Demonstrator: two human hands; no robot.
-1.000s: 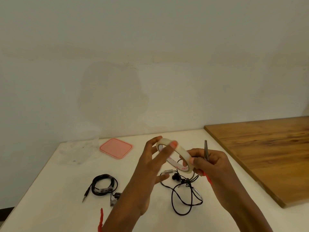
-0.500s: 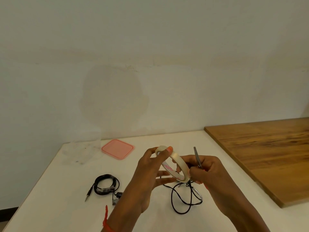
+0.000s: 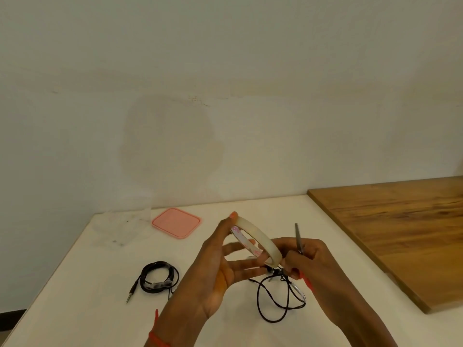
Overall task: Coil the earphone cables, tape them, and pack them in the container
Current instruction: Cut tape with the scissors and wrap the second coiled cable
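Two hands hover over a loose earphone cable (image 3: 287, 296), hiding part of it: the left hand (image 3: 215, 276) holds the tape roll (image 3: 258, 234), while the right hand (image 3: 313, 261) grips scissors (image 3: 298, 236), their handles concealed.

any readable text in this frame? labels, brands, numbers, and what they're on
Tape roll, inner core: pink print, too blurred to read.
Pink lid: no text visible.
Coiled earphones and loose earphones: no markings that can be made out.
Scissors: nothing legible.
So no text can be quoted from this view.
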